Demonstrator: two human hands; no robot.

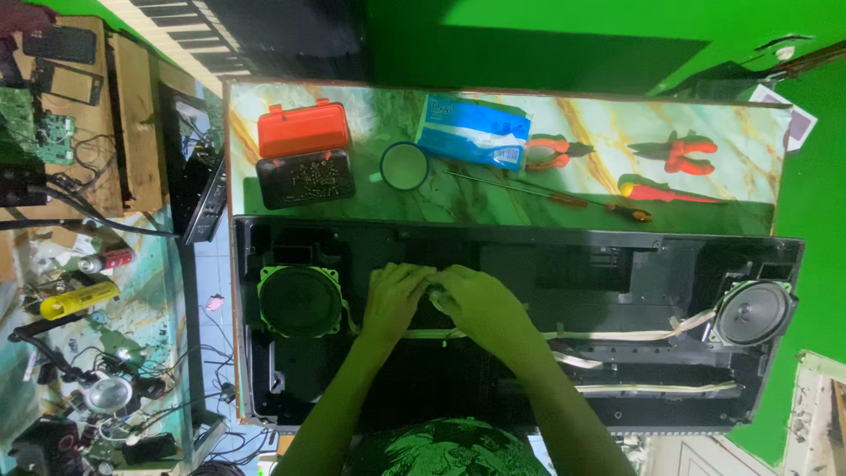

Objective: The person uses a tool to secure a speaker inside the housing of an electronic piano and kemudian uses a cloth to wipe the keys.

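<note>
Marbled worktop (493,198), frame centre: open black keyboard chassis (617,264); left hand (394,297), right hand (480,304) fingers pinching white ribbon cable (617,336) end together.

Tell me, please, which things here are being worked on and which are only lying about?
In hand: left hand, right hand, open black casing, white ribbon cable.
Lying about: red case, mug, blue packet, red pliers, screwdriver.

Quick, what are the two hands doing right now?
Left hand: fingers curled on something small inside the black casing; cannot tell what.
Right hand: same spot, grip hidden.
</note>
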